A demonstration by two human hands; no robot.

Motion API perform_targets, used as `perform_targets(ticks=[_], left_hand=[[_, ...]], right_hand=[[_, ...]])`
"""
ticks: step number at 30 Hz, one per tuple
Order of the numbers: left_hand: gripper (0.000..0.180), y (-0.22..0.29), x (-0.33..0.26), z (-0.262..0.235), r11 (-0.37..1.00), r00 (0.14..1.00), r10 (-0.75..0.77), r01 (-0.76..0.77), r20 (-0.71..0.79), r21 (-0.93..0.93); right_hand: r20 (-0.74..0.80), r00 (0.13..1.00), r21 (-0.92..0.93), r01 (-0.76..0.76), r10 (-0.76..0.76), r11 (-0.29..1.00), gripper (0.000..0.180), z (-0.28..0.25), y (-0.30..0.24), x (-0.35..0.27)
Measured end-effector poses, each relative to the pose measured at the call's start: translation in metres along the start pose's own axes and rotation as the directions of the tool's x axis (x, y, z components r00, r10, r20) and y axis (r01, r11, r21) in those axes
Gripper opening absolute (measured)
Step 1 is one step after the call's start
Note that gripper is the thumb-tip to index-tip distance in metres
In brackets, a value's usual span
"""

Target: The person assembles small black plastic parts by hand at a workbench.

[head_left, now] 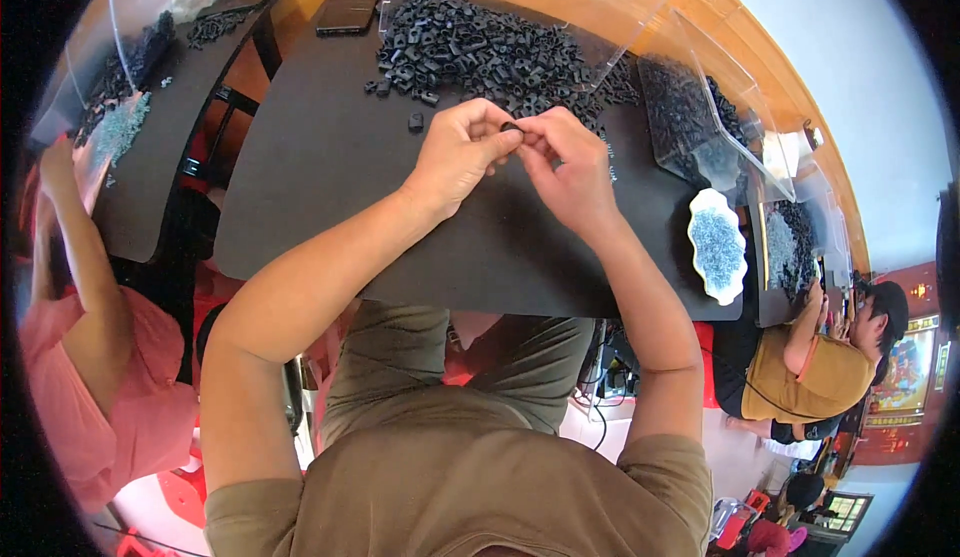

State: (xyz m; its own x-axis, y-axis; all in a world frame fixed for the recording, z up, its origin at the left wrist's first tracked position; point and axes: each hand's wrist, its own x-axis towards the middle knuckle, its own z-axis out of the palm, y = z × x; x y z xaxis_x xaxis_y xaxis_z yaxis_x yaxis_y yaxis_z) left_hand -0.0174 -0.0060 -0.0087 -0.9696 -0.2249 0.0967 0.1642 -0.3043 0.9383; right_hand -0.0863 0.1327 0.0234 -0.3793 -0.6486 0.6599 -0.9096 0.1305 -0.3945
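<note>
Over the dark table, my left hand [455,157] pinches a small black plastic part [512,127] between thumb and fingers. My right hand [572,165] meets it from the other side, its thumb and fingertips closed against the same part. Whether a smaller piece is also between the right fingertips is hidden. Just beyond my hands lies a heap of similar black plastic parts [470,47]. A loose black part [416,122] sits apart from the heap, left of my hands. Several tiny bluish pieces [612,162] lie beside my right wrist.
A scalloped white dish [724,295] of small bluish pieces [717,245] stands at the table's right edge. Clear plastic panels [640,12] rise behind the heap. A black phone [349,5] lies far left. People in pink [130,377] and mustard [810,372] sit at neighbouring tables.
</note>
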Motion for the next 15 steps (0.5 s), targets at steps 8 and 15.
perform_targets(ticks=[8,15], left_hand=[[0.011,0.003,-0.002,0.009,0.996,0.995,0.081,-0.084,0.065,0.039],[0.011,-0.005,-0.002,0.007,0.948,0.984,0.126,-0.156,0.123,0.279]], right_hand=[[0.212,0.930,-0.292,-0.233,0.300,0.928,0.012,-0.038,0.035,-0.027],[0.213,0.934,-0.285,-0.222,0.287,0.933,0.006,-0.028,0.036,-0.028]])
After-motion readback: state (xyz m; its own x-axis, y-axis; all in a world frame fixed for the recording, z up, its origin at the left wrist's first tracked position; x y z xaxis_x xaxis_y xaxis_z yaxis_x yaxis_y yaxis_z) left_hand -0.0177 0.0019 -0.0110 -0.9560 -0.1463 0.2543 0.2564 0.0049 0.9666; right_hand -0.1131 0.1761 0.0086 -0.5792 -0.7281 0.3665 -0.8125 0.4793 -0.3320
